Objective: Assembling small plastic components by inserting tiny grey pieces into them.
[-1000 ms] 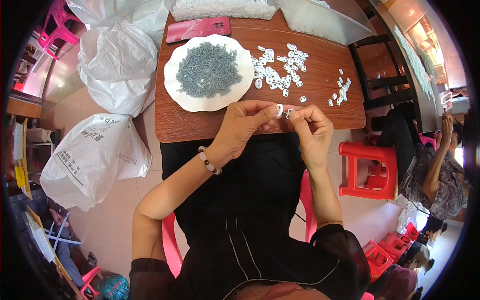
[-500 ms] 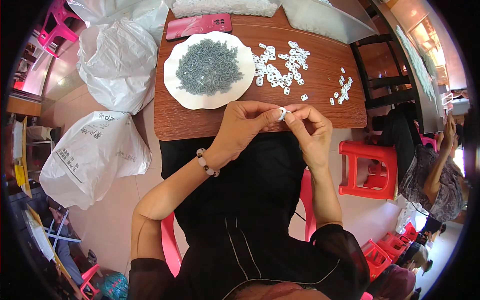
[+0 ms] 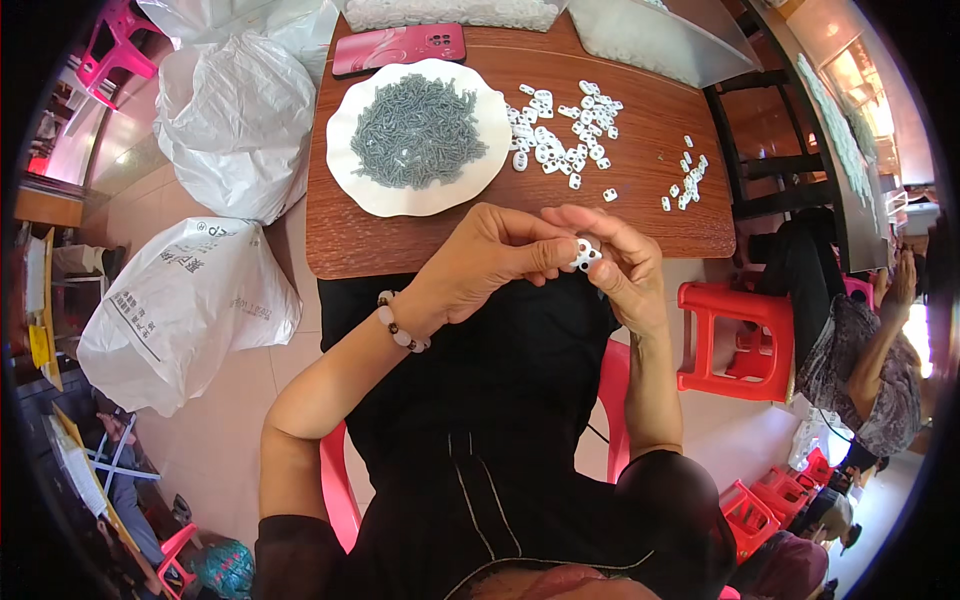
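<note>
Bare table edge [image 3: 400, 250] lies open; white plate [image 3: 345, 170] blocks beyond.

1. Brown wooden tabletop [image 3: 640, 215], grain visible.
2. White round plate [image 3: 345, 175] at left-centre, heaped with small grey screws [image 3: 415, 130].
3. Loose white plastic clips [image 3: 560, 130] just right of the plate; a smaller cluster [image 3: 685, 180] near the right edge.
4. Pink phone [image 3: 400, 47] at the far edge.
5. Clear plastic bag [image 3: 650, 35] at the far-right corner.
</note>
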### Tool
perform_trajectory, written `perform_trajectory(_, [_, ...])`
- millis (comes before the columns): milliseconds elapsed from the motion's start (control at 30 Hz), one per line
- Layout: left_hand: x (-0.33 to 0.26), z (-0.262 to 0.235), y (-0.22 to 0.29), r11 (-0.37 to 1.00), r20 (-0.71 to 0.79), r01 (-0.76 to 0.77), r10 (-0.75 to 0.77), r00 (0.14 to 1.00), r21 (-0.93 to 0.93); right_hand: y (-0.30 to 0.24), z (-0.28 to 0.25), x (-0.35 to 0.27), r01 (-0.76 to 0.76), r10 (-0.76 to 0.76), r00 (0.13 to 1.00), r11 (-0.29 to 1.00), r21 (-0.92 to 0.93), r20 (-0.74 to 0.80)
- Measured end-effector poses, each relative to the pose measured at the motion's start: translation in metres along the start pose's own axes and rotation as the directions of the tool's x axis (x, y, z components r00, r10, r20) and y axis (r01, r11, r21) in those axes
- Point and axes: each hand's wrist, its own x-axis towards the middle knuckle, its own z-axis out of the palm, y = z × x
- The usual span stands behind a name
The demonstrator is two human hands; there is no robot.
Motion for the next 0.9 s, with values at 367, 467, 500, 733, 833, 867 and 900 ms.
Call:
perform_trajectory(367, [0.0008,-0.0045,-0.0015,0.991,0.057,0.108,-0.103,0.993,-0.075,0.0093,-0.0095,0.0006,0.124,-0.114,0.989,0.986,-0.108,0.091])
perform_trajectory(467, [0.0006,-0.0053,-0.002,0.988,0.063,0.121,-0.116,0.991,-0.091,0.0054,-0.0076,0.0001,0.112,-0.103,0.992,0.986,-0.124,0.079])
perform_trajectory(500, [0.0006,-0.0056,-0.0022,0.988,0.069,0.12,-0.114,0.991,-0.092,0.0049,-0.007,-0.0001,0.111,-0.102,0.992,0.986,-0.123,0.077])
perform_trajectory(733, [-0.0003,0.0011,0.0007,0.997,0.023,0.077,-0.077,0.997,-0.005,0.0055,-0.0052,-0.0009,0.129,-0.119,0.99,0.979,-0.158,0.074])
perform_trajectory(833, [-0.0006,0.0031,0.0014,0.999,0.005,0.037,-0.037,0.999,0.015,0.0059,-0.0049,-0.0005,0.14,-0.129,0.989,0.967,-0.212,0.067])
perform_trajectory(867, [-0.0012,0.0034,0.0009,0.999,0.002,0.023,-0.023,1.0,0.028,0.0061,-0.0049,0.0002,0.157,-0.143,0.987,0.952,-0.263,0.074])
perform_trajectory(900, [-0.0019,0.0036,0.0006,0.999,0.0,0.008,-0.008,1.0,0.04,0.0052,-0.0047,0.0012,0.157,-0.142,0.987,0.952,-0.262,0.075])
